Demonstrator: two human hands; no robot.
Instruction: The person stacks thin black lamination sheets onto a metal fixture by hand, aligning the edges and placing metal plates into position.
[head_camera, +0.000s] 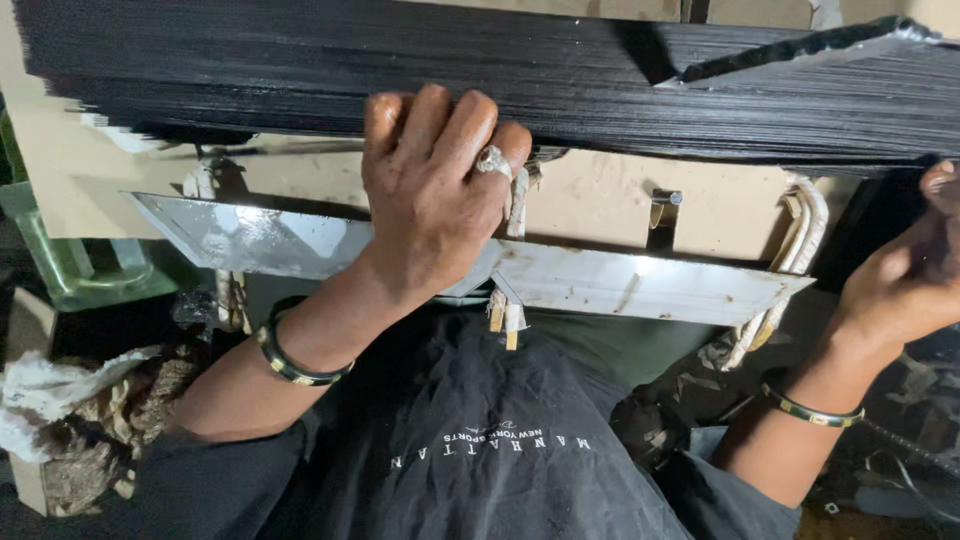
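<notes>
A person's left hand (435, 195) presses down on the near edge of a thick stack of thin black sheets (500, 70), fingers curled over the top of the pile and a ring showing on one finger, while the right hand (915, 270) grips the same stack at its far right end, largely cut off by the frame edge. The left grip is clamped on the stack; whether the right grip closes fully around the sheets cannot be told, since its fingers run out of view.

The stack lies across the upper part of the view, above a long, worn steel blade (620, 285) that runs left to right just beneath the left wrist and is lashed to a pale board (600, 215) with white cloth ties (800, 235). A metal bracket (662, 215) stands on the board behind the blade. Green-and-gold bangles (290, 360) circle both wrists.

Judged from the hand positions, steady handling here calls for even pressure at both ends so the sheets stay squared, with wrist and forearm kept off the blade edge directly below. A bundle of frayed rope and cloth (80, 420) sits at lower left, well apart from the hands.
</notes>
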